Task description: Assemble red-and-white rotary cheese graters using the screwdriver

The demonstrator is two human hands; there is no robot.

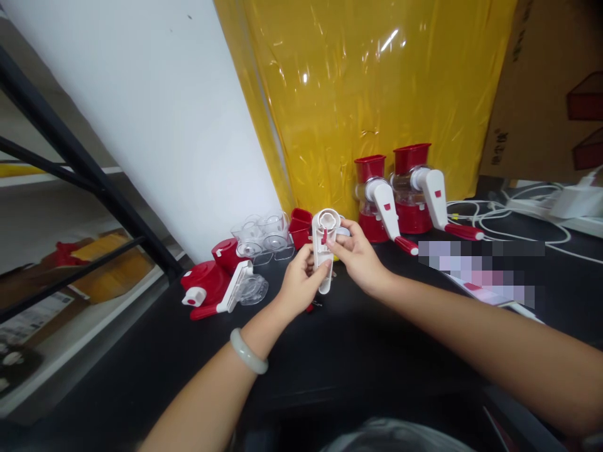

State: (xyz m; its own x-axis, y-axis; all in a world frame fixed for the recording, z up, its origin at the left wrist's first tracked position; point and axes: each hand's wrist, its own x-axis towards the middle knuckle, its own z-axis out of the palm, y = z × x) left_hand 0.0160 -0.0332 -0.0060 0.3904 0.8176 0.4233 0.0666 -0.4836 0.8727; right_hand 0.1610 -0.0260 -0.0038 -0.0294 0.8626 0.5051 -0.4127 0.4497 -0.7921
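Observation:
Between both hands, above the black table, is a white crank arm (323, 276) with a round socket at its top and its hollow inner side toward me. My left hand (304, 279) grips its lower part, thumb across the front. My right hand (355, 254) pinches its upper part, with the thumb by a small red catch (324, 236). Behind the hands stand a red hopper (300, 227) and several clear plastic housings (264, 231). Farther left lie a red base (206, 280) and another white crank with a red handle (230, 295).
Two assembled red-and-white rotary graters (372, 201) stand at the back right, their cranks pointing toward me. White cables (490, 216) and a power strip (532, 207) lie farther right. A yellow plastic-wrapped panel (367, 81) closes off the back; a black-framed shelf (70, 157) is at left.

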